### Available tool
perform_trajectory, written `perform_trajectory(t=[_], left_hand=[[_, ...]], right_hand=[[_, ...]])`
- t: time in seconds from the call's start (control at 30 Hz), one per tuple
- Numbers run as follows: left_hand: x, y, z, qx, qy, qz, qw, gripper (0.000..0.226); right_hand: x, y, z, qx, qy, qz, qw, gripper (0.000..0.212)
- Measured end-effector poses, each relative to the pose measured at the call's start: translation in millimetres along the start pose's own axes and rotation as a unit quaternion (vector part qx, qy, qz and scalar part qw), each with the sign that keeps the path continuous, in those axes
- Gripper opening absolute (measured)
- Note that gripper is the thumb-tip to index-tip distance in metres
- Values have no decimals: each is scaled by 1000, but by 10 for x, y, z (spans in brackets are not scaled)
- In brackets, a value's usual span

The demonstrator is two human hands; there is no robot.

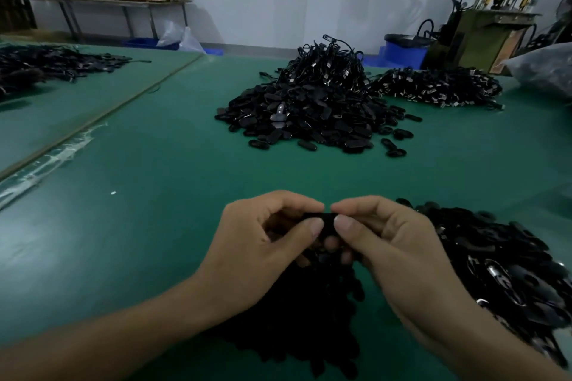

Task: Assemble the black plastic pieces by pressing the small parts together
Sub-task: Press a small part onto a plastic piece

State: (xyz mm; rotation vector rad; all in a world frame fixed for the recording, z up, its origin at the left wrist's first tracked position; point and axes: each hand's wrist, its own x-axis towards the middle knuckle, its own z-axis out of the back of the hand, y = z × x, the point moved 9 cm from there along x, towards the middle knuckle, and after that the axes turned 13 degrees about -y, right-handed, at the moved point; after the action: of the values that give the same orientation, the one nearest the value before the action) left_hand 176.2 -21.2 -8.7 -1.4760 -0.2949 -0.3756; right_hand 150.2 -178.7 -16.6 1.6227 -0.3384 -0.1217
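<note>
The fingers (311,227) of the left hand (257,247) and right hand (396,244) are curled tight, pinching one small black piece (328,217) between them, above a pile of parts (294,318) on the desk (154,164). Best to line the halves up squarely, then squeeze evenly with both thumbs.

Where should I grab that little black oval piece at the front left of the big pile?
Probably pinch its long sides, coming straight down from above. The oval piece lies flat on the table, just clear of the pile, so its top is open.
</note>
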Motion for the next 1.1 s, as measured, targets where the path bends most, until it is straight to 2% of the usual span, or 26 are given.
perform_trajectory(t=[0.13,0.23,0.3,0.37,0.43,0.5,0.57,0.63,0.77,0.97,1.1], left_hand=[[-48,103,63,-30,-23,20,999,15],[-38,106,65,-52,-18,32,998,13],[-18,128,104,-70,-29,42,996,17],[-2,161,177,-89,-56,56,993,19],[11,195,252,-106,-88,72,988,18],[29,236,302,-117,-112,84,983,19],[46,270,333,-124,-130,93,979,20],[59,287,350,-131,-141,98,976,19],[60,243,346,-117,-135,76,981,17],[38,232,270,-109,-97,80,986,18],[36,249,250,-88,-80,77,990,18]], right_hand=[[-94,-167,-26,13,-14,-11,1000,27],[-135,-141,10,0,-27,11,1000,26],[-167,-90,43,-57,-36,54,996,24],[-205,-11,60,-196,-37,127,972,18],[-253,48,19,-330,-17,187,925,18],[-298,8,-89,-417,35,209,884,26],[-332,-97,-178,-459,87,203,860,38],[-338,-145,-211,-464,108,198,856,38],[-305,-87,-198,-433,91,221,869,12],[-286,-48,-168,-418,72,243,872,12],[-326,43,-152,-401,64,275,871,20]])
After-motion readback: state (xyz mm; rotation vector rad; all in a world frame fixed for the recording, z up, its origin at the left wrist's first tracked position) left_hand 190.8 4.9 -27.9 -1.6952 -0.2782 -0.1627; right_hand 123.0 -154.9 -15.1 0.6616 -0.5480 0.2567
